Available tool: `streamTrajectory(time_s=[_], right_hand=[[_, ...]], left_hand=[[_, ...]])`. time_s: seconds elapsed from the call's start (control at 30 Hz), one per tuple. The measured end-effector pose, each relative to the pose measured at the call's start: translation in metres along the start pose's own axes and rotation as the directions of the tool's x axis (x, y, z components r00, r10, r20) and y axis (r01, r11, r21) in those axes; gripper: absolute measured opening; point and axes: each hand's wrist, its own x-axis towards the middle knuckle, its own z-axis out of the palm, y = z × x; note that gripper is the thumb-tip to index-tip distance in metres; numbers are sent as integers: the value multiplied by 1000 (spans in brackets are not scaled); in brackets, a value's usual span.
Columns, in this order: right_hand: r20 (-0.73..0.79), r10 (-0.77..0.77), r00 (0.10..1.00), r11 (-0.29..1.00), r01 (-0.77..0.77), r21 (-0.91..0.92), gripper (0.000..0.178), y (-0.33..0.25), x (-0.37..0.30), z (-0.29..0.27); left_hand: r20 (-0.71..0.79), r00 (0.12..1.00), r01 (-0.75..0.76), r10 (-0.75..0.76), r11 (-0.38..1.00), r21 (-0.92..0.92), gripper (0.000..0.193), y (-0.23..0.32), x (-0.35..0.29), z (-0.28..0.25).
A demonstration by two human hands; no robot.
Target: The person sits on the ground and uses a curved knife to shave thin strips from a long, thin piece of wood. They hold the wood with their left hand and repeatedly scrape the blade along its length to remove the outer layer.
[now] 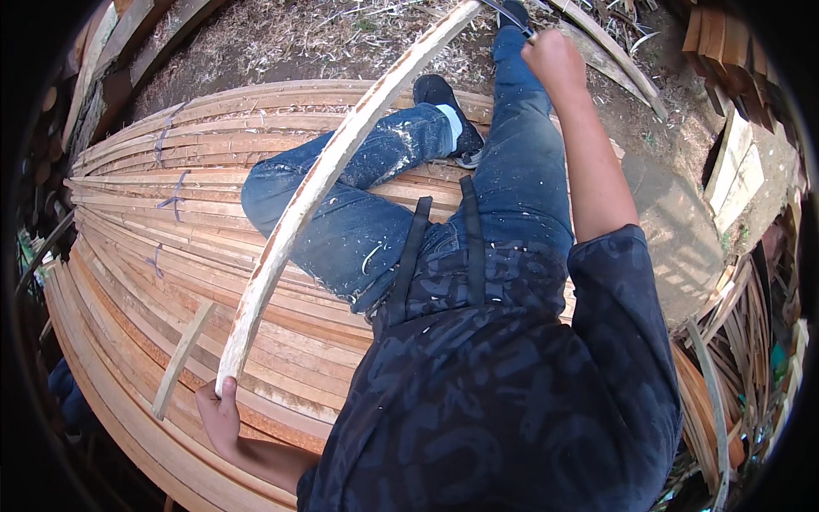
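Note:
A long pale wooden pole [328,162], bark-brown along one edge, slants across my legs from lower left to the top of the view. My left hand [220,420] is closed around its near end, thumb laid along the wood. Up at the far end, my right hand [556,61] makes a fist on a tool with a thin, curved dark blade [512,15], sickle-like in shape. The fist hides its handle. That blade lies close by the pole's far end; whether they touch I cannot tell.
I sit on bundled wooden strips [281,341], some tied with purplish string [176,200]. A short loose slat [183,358] lies on them near my left hand. Shavings [290,43] litter the ground ahead. More wood is stacked at upper right [725,43] and lower right [734,341].

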Motion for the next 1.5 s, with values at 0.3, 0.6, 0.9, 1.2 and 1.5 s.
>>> streamTrajectory(time_s=[0.3,0.6,0.9,1.2,1.5], right_hand=[[122,-393,912,917,378,127,33,-57,-84,-34],[45,-383,923,915,372,154,19,-50,-83,-11],[132,-319,938,939,332,-91,18,-14,-55,-29],[82,-126,989,968,141,-210,21,52,-41,-52],[-49,-247,968,964,240,-113,22,26,-24,-12]], left_hand=[[108,986,140,-129,985,-97,58,-6,-6,16],[266,949,207,-171,972,-111,60,-8,-15,26],[269,950,181,-159,982,-60,62,-5,-31,38],[132,979,165,-156,985,-59,64,1,-41,43],[117,979,180,-168,979,-97,62,5,-46,36]])
